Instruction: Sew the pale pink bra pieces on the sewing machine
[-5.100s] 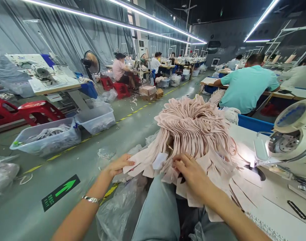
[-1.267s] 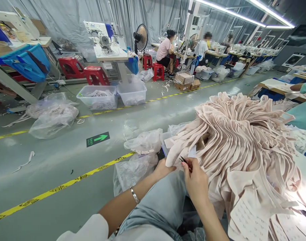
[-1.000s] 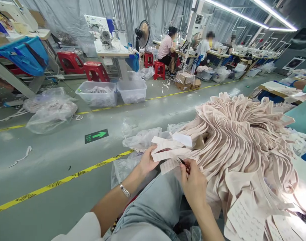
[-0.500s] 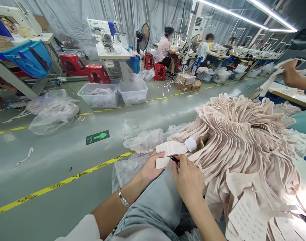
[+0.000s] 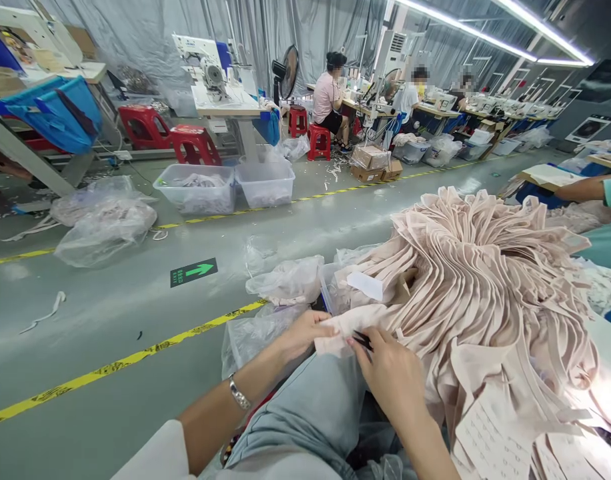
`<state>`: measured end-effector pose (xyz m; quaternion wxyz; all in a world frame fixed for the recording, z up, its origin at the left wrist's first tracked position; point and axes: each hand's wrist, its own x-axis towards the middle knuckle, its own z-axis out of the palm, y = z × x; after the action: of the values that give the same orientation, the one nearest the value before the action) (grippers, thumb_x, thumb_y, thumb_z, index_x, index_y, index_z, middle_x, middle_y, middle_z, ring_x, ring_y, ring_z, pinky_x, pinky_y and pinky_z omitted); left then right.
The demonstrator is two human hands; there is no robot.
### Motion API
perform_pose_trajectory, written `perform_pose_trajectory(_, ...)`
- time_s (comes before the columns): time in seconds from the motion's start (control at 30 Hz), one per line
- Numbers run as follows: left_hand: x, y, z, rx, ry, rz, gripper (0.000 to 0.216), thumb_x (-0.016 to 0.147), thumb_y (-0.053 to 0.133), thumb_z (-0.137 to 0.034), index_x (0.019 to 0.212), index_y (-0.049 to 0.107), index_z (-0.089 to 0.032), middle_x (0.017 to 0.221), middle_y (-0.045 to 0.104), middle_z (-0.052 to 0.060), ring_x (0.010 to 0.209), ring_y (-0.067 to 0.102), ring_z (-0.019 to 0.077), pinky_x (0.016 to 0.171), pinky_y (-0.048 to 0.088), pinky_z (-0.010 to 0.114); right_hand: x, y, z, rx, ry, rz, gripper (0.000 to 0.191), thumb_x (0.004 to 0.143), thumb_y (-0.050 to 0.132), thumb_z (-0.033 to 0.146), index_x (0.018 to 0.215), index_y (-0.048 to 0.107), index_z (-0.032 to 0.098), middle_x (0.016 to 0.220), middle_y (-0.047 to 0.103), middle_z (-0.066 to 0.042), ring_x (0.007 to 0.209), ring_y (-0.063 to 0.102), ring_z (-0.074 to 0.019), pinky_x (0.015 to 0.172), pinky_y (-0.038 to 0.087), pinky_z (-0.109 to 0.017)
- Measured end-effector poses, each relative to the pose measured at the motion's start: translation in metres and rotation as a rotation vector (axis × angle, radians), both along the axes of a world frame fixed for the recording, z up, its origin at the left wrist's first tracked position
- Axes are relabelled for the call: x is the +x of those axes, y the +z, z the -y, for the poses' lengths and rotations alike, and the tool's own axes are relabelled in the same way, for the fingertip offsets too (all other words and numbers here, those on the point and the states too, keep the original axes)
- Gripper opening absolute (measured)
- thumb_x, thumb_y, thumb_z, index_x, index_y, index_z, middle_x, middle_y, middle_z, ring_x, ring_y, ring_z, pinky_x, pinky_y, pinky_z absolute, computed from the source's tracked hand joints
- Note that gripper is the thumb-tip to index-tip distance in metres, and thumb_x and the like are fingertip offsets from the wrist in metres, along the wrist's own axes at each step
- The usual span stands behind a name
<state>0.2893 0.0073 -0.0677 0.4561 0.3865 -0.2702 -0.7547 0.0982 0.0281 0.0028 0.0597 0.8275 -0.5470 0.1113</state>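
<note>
Head view: at lower centre, our left hand (image 5: 300, 337) pinches the end of a pale pink strip (image 5: 345, 325); our right hand (image 5: 393, 369), curled around a small black tool (image 5: 363, 340), holds its tip over the strip. Just right of them, we see a ruffled pile of pink fabric (image 5: 478, 280).

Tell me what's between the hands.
Head view: pale cloth, its end in the left hand, and the tips of the dark tool the right hand holds.

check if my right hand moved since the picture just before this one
Yes: judged against the green-arrow exit sign on the floor, your right hand has shifted slightly right and down in the view.
</note>
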Motion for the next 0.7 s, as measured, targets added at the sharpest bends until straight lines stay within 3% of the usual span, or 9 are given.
perform_pose_trajectory(0.07,-0.001,0.004,0.006,-0.039,0.157,-0.089,0.029,0.054,0.09,-0.023,0.071,0.068,-0.012,0.067,0.066,0.001,0.063,0.06,0.0121,0.065,0.043,0.023,-0.012,0.002,-0.001,0.137,-0.019,-0.123,0.018,0.085,0.067,0.035,0.099,0.068,0.024,0.076,0.075,-0.002,0.056,0.068,-0.0203,0.045,0.026,-0.027)
perform_pose_trajectory(0.13,-0.004,0.008,0.01,-0.04,0.225,-0.205,0.027,0.06,0.086,-0.021,0.079,0.07,-0.012,0.075,0.07,0.004,0.073,0.065,0.0159,0.076,0.047,0.027,-0.022,0.005,-0.002,0.185,-0.028,-0.145,0.021,0.084,0.069,0.033,0.103,0.069,0.026,0.074,0.075,-0.001,0.056,0.069,-0.021,0.045,0.027,-0.027)
perform_pose_trajectory(0.2,-0.008,0.012,0.012,0.002,0.209,-0.318,0.026,0.068,0.08,-0.02,0.09,0.071,-0.01,0.088,0.073,0.01,0.087,0.068,0.0217,0.089,0.048,0.035,-0.026,0.009,-0.002,0.13,-0.013,-0.05,0.02,0.089,0.062,0.039,0.1,0.067,0.024,0.075,0.074,-0.002,0.056,0.068,-0.0198,0.045,0.031,-0.026)
perform_pose_trajectory(0.27,-0.011,0.014,0.01,0.063,0.177,-0.431,0.028,0.076,0.074,-0.019,0.102,0.069,-0.008,0.098,0.073,0.013,0.095,0.069,0.0255,0.097,0.046,0.041,-0.023,0.012,-0.004,0.013,0.02,0.079,0.031,0.096,0.047,0.047,0.096,0.064,0.021,0.077,0.073,-0.003,0.058,0.067,-0.0184,0.046,0.034,-0.026)
perform_pose_trajectory(0.37,-0.012,0.016,0.004,0.115,0.104,-0.547,0.036,0.085,0.065,-0.024,0.117,0.064,-0.007,0.11,0.071,0.017,0.105,0.067,0.0276,0.101,0.045,0.043,-0.008,0.011,-0.011,-0.12,0.068,0.16,0.041,0.102,0.028,0.041,0.098,0.061,0.018,0.083,0.071,-0.006,0.061,0.066,-0.017,0.05,0.038,-0.026)
perform_pose_trajectory(0.5,-0.01,0.023,-0.003,0.149,0.067,-0.601,0.038,0.09,0.06,-0.027,0.123,0.061,-0.007,0.119,0.068,0.017,0.11,0.065,0.0267,0.1,0.046,0.04,0.011,-0.001,-0.019,-0.182,0.021,0.16,0.03,0.101,0.034,0.034,0.101,0.058,0.016,0.076,0.07,-0.004,0.055,0.064,-0.0149,0.048,0.034,-0.026)
perform_pose_trajectory(0.7,-0.012,0.03,-0.006,0.134,0.015,-0.626,0.035,0.089,0.062,-0.026,0.119,0.064,-0.009,0.12,0.068,0.013,0.114,0.063,0.0229,0.101,0.045,0.033,0.02,-0.012,-0.012,-0.27,-0.046,0.043,0.025,0.099,0.041,0.033,0.083,0.054,0.019,0.061,0.065,0.0,0.047,0.058,-0.0149,0.046,0.024,-0.026)
